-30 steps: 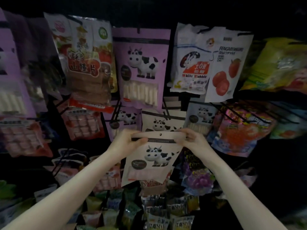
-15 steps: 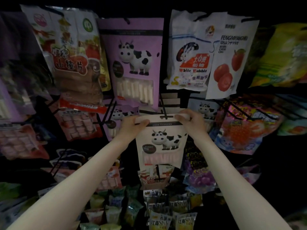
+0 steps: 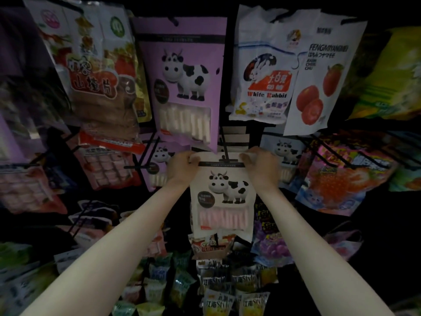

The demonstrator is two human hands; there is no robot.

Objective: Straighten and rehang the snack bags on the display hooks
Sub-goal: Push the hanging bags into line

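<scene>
Both hands hold a cream cow bag [image 3: 222, 197] by its top corners: the left hand [image 3: 181, 166] pinches the left corner, the right hand [image 3: 262, 164] the right. The bag hangs upright, its top hole at a black hook [image 3: 224, 147], below the purple cow bag [image 3: 184, 83].

Matt cream cow bag [image 3: 222, 192], thin black metal hook [image 3: 224, 144]

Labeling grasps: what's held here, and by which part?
Both hands, left hand and right hand, pinch the cream cow bag by its top corners, at the hook.
</scene>
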